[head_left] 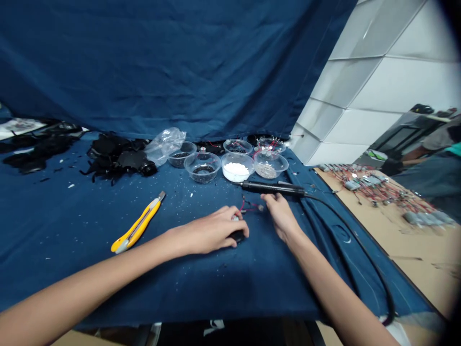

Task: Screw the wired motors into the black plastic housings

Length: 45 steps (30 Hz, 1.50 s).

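My left hand [212, 229] is closed around a small black device [237, 235] on the blue cloth. Thin red and black wires [248, 207] run from the device toward a small silvery part [260, 207]. Just right of that part is my right hand [279, 214], its fingers curled; whether anything is between them cannot be made out. A black pen-shaped tool [272, 188] with a thick cable lies just beyond my right hand. Clear bowls stand behind, one holding white pieces [236, 171] and one greyish pieces [265, 170].
A yellow cutter [137, 226] lies left. Black parts [120, 156] and a clear plastic bag [166, 144] are at the back left. The thick cable [363, 250] curves along the right side. Past it, a brown board [414, 245] bears wired parts, with a person beyond.
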Available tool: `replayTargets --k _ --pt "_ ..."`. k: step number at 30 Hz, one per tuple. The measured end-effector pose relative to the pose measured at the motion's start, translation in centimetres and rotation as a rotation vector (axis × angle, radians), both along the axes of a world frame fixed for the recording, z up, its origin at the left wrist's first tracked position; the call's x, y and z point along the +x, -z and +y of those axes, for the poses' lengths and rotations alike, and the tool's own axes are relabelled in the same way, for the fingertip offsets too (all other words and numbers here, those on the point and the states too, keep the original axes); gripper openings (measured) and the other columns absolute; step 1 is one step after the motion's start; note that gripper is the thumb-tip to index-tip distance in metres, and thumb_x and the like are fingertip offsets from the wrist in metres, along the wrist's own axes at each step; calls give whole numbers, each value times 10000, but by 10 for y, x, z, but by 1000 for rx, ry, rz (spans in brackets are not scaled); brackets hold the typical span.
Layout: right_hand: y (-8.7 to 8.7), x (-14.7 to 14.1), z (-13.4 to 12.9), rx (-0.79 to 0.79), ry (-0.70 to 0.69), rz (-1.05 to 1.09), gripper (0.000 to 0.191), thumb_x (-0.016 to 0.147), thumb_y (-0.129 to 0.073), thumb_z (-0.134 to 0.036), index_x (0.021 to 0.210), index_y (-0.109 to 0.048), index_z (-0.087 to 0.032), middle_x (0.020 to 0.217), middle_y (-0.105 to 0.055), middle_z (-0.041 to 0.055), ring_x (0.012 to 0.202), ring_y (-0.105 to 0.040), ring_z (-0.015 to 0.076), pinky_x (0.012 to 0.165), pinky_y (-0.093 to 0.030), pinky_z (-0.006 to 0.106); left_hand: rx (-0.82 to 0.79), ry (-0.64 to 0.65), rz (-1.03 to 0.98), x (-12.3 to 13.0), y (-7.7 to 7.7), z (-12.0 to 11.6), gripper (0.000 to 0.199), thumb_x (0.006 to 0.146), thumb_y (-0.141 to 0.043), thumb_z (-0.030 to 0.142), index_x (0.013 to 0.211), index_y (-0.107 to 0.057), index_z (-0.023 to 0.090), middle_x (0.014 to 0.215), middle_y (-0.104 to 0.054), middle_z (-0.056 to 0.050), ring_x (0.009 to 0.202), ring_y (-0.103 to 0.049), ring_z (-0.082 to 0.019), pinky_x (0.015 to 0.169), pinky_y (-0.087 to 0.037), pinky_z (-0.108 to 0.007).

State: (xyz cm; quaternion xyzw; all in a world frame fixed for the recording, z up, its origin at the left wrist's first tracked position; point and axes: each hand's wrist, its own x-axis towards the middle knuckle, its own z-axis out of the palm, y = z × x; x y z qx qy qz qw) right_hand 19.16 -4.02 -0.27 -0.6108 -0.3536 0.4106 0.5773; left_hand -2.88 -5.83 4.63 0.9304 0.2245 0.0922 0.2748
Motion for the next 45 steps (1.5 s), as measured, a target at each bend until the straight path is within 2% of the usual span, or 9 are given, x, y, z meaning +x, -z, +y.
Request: replayTargets --k 5,7,12,17,26,32,36,40,45 --pt "-20 -5 -25 158 -838 -497 496 805 -487 -151 1288 -570 -232 1345 -556 36 1241 -503 179 1080 -353 366 51 73 32 -7 23 -5 330 826 -616 58 1096 -576 243 1220 -472 -77 1191 -440 -232 987 -419 -331" --pt "-27 -7 -28 186 -1008 -605 457 864 -435 -164 1291 -574 -244 1313 -585 22 1200 -539 165 1048 -378 338 42 72 23 -11 25 -6 319 836 -583 42 1085 -577 242 1225 -468 -75 1210 -430 -228 996 -416 -326" --pt "-37 -6 -27 51 -915 -862 393 955 -397 -462 1156 -645 -233 1084 -694 49 964 -644 199 866 -444 321 80 -36 8 -24 27 0 339 880 -495 47 1137 -563 257 1275 -436 -89 1270 -388 -240 1021 -402 -372" --pt "-38 0 -27 -22 -915 -1022 400 927 -430 -545 1014 -662 -230 723 -677 10 689 -621 175 684 -406 283 86 -165 -39 -34 37 15 336 909 -456 71 1148 -569 279 1361 -346 -81 1313 -347 -237 1057 -371 -399" --pt "-41 -2 -14 20 -778 -1087 272 917 -508 -435 983 -625 -199 830 -656 24 734 -590 166 679 -398 284 -14 -251 -214 -35 48 30 158 898 -445 87 1000 -452 208 1254 -427 -79 1192 -462 -188 1009 -399 -356" --pt "-27 -7 -7 105 -698 -953 390 880 -576 -411 1199 -525 -192 1008 -634 56 919 -605 174 847 -462 321 -160 -351 -352 -36 67 38 428 872 -566 186 1214 -312 226 1320 -426 -114 1257 -463 -211 1075 -381 -418" --pt "-22 -14 3 203 -694 -884 531 856 -613 -355 1325 -432 -184 1125 -604 93 1016 -588 183 941 -459 362 -214 -305 -350 -34 65 39 570 875 -528 164 1361 -237 232 1399 -393 -129 1331 -402 -218 1130 -323 -441" --pt "-23 -20 15 235 -802 -749 625 868 -583 -251 1439 -329 -230 1093 -630 63 935 -617 153 903 -488 354 -154 -301 -279 -29 56 33 578 847 -459 104 1375 -256 221 1408 -378 -116 1324 -388 -218 1120 -332 -435" --pt "-24 -24 23 268 -902 -614 377 886 -557 -222 1263 -576 -229 1032 -661 40 901 -618 142 858 -482 313 95 -573 -156 -17 53 26 571 808 -614 308 1298 -363 160 1290 -427 -139 1205 -400 -311 1027 -363 -516"
